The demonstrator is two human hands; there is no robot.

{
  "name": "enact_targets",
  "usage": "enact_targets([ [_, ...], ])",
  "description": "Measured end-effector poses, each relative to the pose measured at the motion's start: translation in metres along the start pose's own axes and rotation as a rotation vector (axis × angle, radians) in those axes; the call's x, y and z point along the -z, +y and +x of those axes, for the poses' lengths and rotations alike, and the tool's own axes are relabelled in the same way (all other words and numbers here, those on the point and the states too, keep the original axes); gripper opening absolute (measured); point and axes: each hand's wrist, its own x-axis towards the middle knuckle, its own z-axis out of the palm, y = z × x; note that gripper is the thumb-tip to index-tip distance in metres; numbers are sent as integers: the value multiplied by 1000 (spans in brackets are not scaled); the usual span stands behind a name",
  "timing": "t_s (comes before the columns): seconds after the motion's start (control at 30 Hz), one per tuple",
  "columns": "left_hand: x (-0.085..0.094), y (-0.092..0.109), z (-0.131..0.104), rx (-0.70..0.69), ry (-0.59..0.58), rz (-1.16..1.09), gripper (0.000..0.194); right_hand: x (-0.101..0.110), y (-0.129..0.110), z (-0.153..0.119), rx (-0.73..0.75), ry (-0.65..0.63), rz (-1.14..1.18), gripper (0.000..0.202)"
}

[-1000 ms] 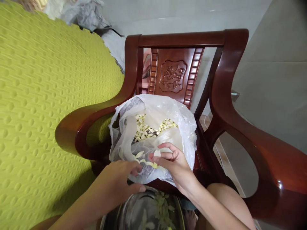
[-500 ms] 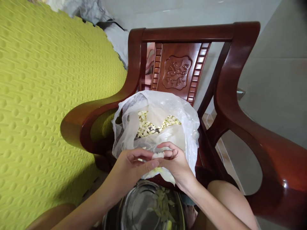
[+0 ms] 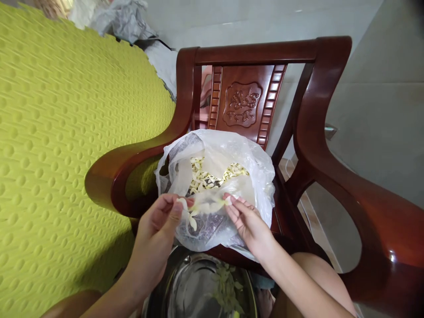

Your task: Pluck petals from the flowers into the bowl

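Between the thumb and fingers of my left hand (image 3: 165, 221) is a pinched white flower (image 3: 192, 221), its pale petals dangling below the fingertips. My right hand (image 3: 245, 216), a short way to the right, is closed on a small whitish flower piece (image 3: 228, 201), partly covered by the fingertips. Both hands are held apart over the near side of a translucent white plastic bag (image 3: 261, 194). Inside the open bag lie many small white and yellowish flowers (image 3: 202, 176). Below my hands stands a shiny metal basin (image 3: 192, 287) with greenish petals (image 3: 227, 287) at its right side.
The bag rests on a dark red wooden armchair (image 3: 255, 51) with a carved back. Its curved armrests (image 3: 109, 176) flank the bag. A yellow bumpy foam mat (image 3: 59, 132) stretches along the left, and a grey tiled wall (image 3: 380, 123) rises at the right.
My hands were together over the bag's near edge and have now moved apart, left and right. The flower piece they shared is now in separate parts.
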Motion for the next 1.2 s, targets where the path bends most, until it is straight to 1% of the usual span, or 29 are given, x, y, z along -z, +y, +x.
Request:
enact_targets([
  [0.07, 1, 1, -2, -88, 52, 36, 22, 3, -2, 7, 34, 57, 57, 28],
  [0.17, -1, 1, -4, -143, 89, 68, 19, 7, -5, 17, 100, 73, 74, 25],
  [0.23, 0, 3, -2, -190, 125, 62, 18, 11, -10, 24, 128, 115, 45, 23],
  [0.33, 9, 9, 8, -359, 273, 49, 16, 15, -22, 28, 134, 215, -10, 21],
  [0.37, 14, 11, 12, -393, 292, 88, 15, 14, -27, 27, 128, 202, -59, 20],
  [0.4, 18, 13, 16, -392, 254, 159, 15, 13, -31, 24, 121, 145, -139, 20],
  [0.43, 22, 13, 19, -349, 156, 251, 14, 11, -34, 20, 114, 46, -247, 20],
  [0.53, 25, 11, 22, -117, -296, 560, 18, 4, -34, 4, 26, -372, -626, 18],
  [0.57, 23, 9, 21, -59, -412, 635, 20, 3, -31, -1, -22, -485, -715, 17],
  [0.6, 20, 6, 19, -24, -494, 696, 23, 3, -27, -4, -68, -565, -780, 17],
  [0.63, 18, 3, 17, -5, -562, 752, 26, 4, -23, -6, -114, -620, -828, 17],
  [0.7, 14, -4, 18, 42, -739, 828, 32, 8, -14, -7, -207, -693, -925, 18],
  [0.77, 14, -12, 26, 136, -947, 832, 33, 12, -8, -7, -285, -791, -1083, 17],
  [0.8, 15, -18, 33, 163, -1014, 848, 32, 13, -6, -6, -300, -838, -1185, 17],
  [0.83, 17, -25, 42, 159, -1025, 891, 30, 14, -4, -6, -280, -863, -1292, 17],
  [0.87, 18, -33, 52, 99, -973, 990, 28, 15, -3, -6, -224, -854, -1392, 16],
  [0.9, 19, -42, 63, -36, -847, 1161, 26, 15, -3, -6, -152, -816, -1466, 14],
  [0.93, 19, -50, 73, -169, -689, 1327, 23, 14, -2, -6, -94, -765, -1509, 13],
  [0.97, 19, -59, 83, -216, -621, 1399, 17, 13, -1, -6, -58, -715, -1522, 17],
  [1.03, 18, -73, 97, -252, -571, 1485, 11, 12, 0, -4, -42, -658, -1503, 32],
  [1.1, 16, -83, 103, -251, -583, 1521, 12, 12, 0, -3, -45, -631, -1484, 42],
  [1.2, 15, -92, 104, -283, -574, 1552, 7, 13, 1, 0, -17, -607, -1499, 44],
])
